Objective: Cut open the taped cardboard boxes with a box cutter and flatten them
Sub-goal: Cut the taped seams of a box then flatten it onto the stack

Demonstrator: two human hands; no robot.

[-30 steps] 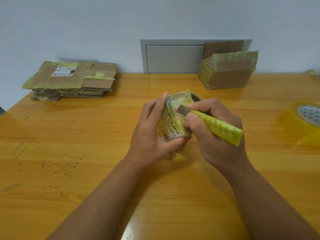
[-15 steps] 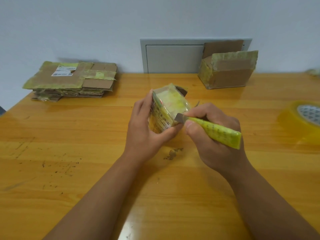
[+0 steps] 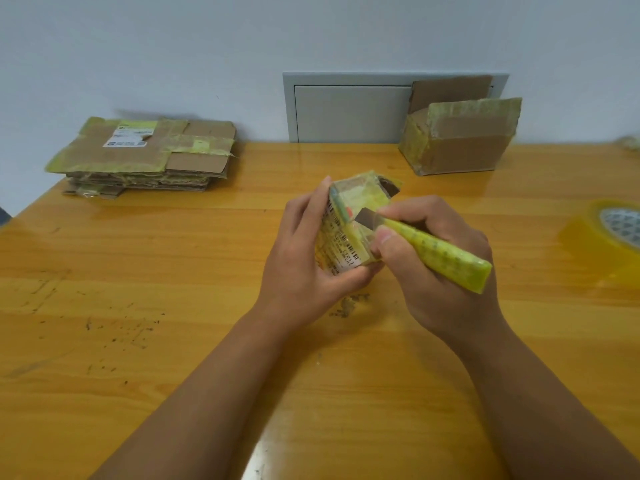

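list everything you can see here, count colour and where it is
small box: 1, brown under yellow-green tape, table centre, held up off the top
box cutter: 1, yellow-green handle, grey blade out against the small box
flat boxes: 1 stack, brown with yellow-green tape, far left of table
open box: 1, brown with yellow-green tape, far right by the wall
tape roll: 1, clear yellow, right edge
scraps: a few, brownish, on the table under the hands
wall panel: 1, grey-white, on the wall behind
table: 1, orange wood
left hand: 1, holds the small box
right hand: 1, grips the box cutter
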